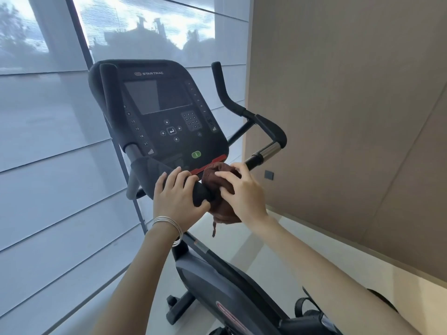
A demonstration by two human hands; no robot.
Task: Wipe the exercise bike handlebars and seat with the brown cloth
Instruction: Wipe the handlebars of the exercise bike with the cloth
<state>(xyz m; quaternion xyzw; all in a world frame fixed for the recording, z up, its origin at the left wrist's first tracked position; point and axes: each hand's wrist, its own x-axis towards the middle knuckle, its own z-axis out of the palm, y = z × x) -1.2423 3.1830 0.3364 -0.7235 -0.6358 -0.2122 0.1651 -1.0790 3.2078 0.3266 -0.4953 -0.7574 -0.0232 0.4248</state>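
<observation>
Bike housing: one dark grey moulded shroud, smooth and rounded, with a red oval badge, at the near bottom edge.
Pedal strap: one black loop, just right of the housing.
Base foot: one black bar with a small roller at its left end, resting on the pale floor.
Bangles: thin silver rings on the left wrist, too fine to count.
Left hand: fingers curled over the top of the padded near bar, thumb tucked beneath, clamped on the handlebars just left of the cloth.
Right hand: fingers bent over the cloth, thumb on its near side, clamped on the cloth round the bar.
Brown cloth: one, dark reddish brown, soft and crumpled. It is bunched round the near bar of the handlebars, between the two hands, just below the console's red strip. A frayed tail hangs beneath.
Handlebars: one set, black with matt padding. Two upright horns, one left and one right of the console.
Chrome sleeve: one shiny metal cylinder on the right branch, near the right hand.
Console: one black rounded slab lettered "STAR TRAC", with a dark screen, one number keypad and one green button.
Window blind: far left, grey and translucent with horizontal seams. Building silhouettes show through it.
Wall panel: far right, tan and matt, with one small dark square fixture.
</observation>
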